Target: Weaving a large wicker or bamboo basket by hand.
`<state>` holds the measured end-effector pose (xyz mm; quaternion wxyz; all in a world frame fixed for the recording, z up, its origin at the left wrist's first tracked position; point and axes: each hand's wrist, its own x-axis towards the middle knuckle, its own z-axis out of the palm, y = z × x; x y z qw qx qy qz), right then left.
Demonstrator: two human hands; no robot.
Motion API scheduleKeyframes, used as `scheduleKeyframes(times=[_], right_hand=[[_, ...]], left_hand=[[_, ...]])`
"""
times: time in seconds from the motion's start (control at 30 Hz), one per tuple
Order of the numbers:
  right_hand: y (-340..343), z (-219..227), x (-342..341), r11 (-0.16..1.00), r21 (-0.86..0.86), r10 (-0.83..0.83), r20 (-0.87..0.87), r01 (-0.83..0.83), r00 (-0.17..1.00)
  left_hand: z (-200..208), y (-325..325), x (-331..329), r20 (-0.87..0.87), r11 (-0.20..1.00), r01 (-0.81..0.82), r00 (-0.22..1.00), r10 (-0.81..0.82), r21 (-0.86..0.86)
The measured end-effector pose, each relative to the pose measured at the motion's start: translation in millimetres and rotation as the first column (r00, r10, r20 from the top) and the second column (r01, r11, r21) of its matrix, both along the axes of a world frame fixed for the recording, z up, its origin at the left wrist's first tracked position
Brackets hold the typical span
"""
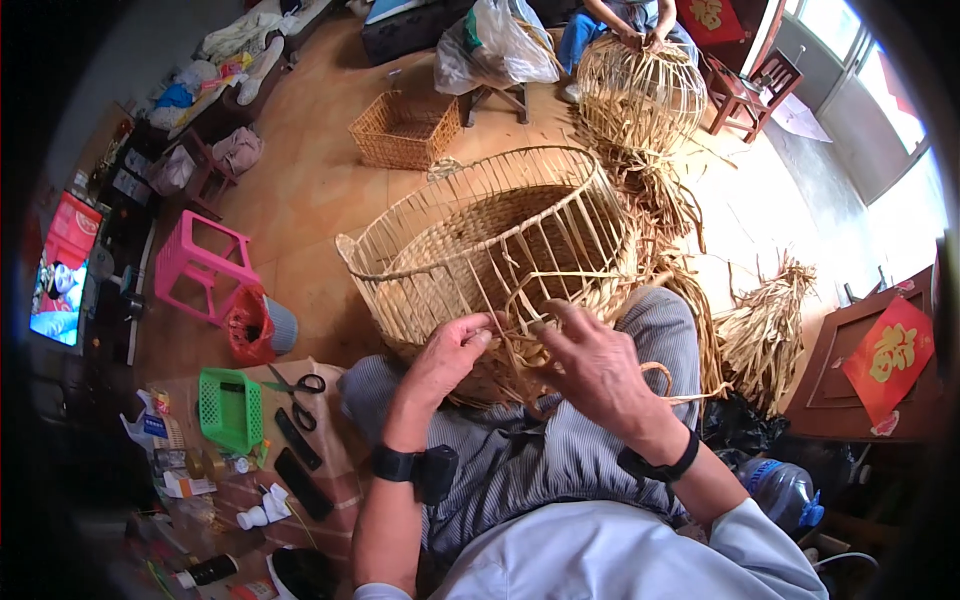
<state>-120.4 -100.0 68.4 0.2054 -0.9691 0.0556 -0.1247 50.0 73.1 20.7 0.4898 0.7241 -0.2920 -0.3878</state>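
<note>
A large woven straw basket point(440, 230) rests tilted against my knees, with open upright ribs between its woven body and its rim. My left hand point(450, 360) is closed at the near side of the rim, thumb and fingertips pinching a thin straw strand. Just to the right, my right hand point(600, 375) bends its fingers over loose straw strands point(525, 345) at the same stretch of rim; its fingertips are partly hidden. A loose strand end curls out beside my right wrist. Black bands circle both wrists.
Long straw bundles point(765, 340) lie to my right. At left are a pink stool point(205, 265), a bin with a red bag point(265, 325), a green basket point(230, 410) and black scissors point(297, 395). Farther off, a co-worker's hands point(645, 40) work on another straw basket point(640, 95) near a wicker basket point(405, 130).
</note>
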Motion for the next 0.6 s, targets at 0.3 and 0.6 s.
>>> scheduleKeyframes(times=[0.3,0.6], right_hand=[[6.0,-40.2,14.3,0.998,0.014,0.062,0.027,-0.062,0.998],[17.0,-37.6,31.3,0.991,-0.107,0.083,0.061,-0.076,0.995]], left_hand=[[-4.5,1.2,-3.2,-0.110,0.986,0.107,0.987,-0.121,-0.126],[-22.9,-7.9,-25.5,0.289,0.991,-0.121,0.948,0.135,-0.065]])
